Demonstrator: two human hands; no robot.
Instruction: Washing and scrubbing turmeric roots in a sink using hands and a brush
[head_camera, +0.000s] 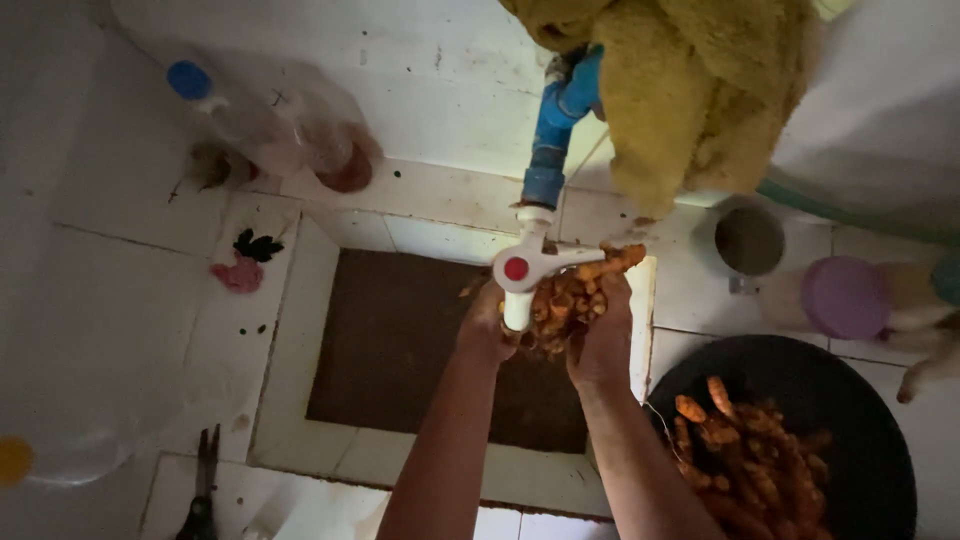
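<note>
We look down at a white tiled floor (130, 300) with a sunken dark drain basin (400, 340) in it. At the right stands a wide black bowl (860, 420) with more orange roots (740, 460) inside, probably kept near so they are easy to reach. A yellow towel (700, 90) hangs over the blue pipe (550, 130), above the white tap (525, 270). Both our arms stretch forward over the basin. Our left hand (487, 325) and right hand (603, 335) are cupped together, each grip closed around a handful of roots (570, 295), held just under the tap, it seems so that water falls on them and runs into the basin. Scissors (203, 480) lie at the lower left.
</note>
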